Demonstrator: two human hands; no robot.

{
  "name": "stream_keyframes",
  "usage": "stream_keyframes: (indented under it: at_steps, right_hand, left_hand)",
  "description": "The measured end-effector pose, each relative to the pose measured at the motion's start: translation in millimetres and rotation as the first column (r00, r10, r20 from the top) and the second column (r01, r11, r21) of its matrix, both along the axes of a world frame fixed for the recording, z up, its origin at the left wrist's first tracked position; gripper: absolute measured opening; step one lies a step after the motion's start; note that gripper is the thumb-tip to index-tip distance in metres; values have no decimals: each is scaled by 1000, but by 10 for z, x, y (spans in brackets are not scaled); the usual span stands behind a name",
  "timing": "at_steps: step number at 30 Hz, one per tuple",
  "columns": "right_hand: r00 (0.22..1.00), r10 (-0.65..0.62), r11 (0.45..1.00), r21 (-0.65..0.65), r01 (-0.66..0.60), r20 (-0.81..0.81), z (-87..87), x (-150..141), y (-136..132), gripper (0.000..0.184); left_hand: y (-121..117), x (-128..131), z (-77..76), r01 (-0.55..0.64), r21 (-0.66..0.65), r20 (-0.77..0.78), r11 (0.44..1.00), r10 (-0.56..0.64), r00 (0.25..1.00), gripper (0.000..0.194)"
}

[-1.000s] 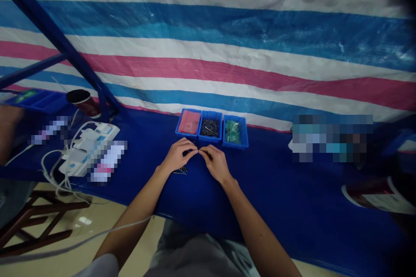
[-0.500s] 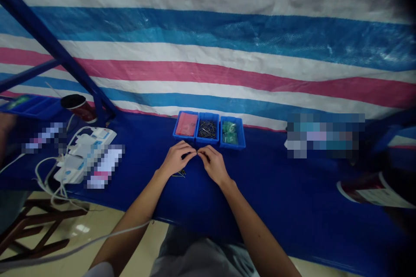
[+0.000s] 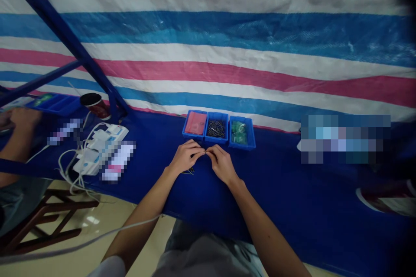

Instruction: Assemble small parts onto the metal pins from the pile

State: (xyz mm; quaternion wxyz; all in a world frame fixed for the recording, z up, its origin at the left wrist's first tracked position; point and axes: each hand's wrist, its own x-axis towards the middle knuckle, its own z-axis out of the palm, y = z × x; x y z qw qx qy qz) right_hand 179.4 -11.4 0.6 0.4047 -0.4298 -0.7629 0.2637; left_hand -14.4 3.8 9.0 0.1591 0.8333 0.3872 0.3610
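Over the blue table, my left hand (image 3: 187, 156) and my right hand (image 3: 222, 163) meet fingertip to fingertip. Each hand is closed in a pinch; whatever sits between the fingers is too small to make out. A few thin, dark screw-like pieces (image 3: 188, 172) lie on the table by my left palm, partly hidden by it. Just beyond my hands stand three blue bins side by side. The left one holds flat pink packets (image 3: 196, 122), the middle one a heap of thin dark screw-like pieces (image 3: 216, 129), the right one clear packets with green contents (image 3: 239, 132).
To the left are a white power strip (image 3: 108, 143) with tangled cables, a blurred-out flat object (image 3: 118, 162) and a dark red cup (image 3: 95, 106). Another person's hand (image 3: 26, 117) is at the far left. A second cup (image 3: 386, 197) lies at right. A striped sheet (image 3: 227, 67) hangs behind.
The view has turned slightly left, so everything sits further right in the picture. More of the other person's arm shows. My hands keep their fingertip-to-fingertip pinch.
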Motion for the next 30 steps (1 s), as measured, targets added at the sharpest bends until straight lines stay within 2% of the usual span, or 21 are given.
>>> stream_keyframes:
  at_steps: [6, 13, 19, 25, 30]
  right_hand:
    - [998, 9, 1000, 2, -9, 57, -24, 3, 5, 24]
    - [988, -26, 1000, 20, 23, 149, -103, 0, 39, 37]
    - [997, -19, 1000, -20, 20, 75, -82, 22, 52, 38]
    - [999, -28, 999, -44, 26, -36, 1, 33, 38, 23]
    - [994, -59, 995, -81, 51, -91, -9, 34, 26, 18]
  left_hand:
    - [21, -9, -65, 4, 16, 15, 1000, -5, 1000, 22]
    - [15, 8, -54, 11, 24, 23, 1000, -11, 1000, 23]
    - [42, -8, -69, 8, -2, 21, 1000, -8, 1000, 22]
    - [59, -12, -68, -14, -32, 58, 999, 16, 998, 23]
    - [63, -18, -82, -30, -48, 65, 998, 33, 997, 23]
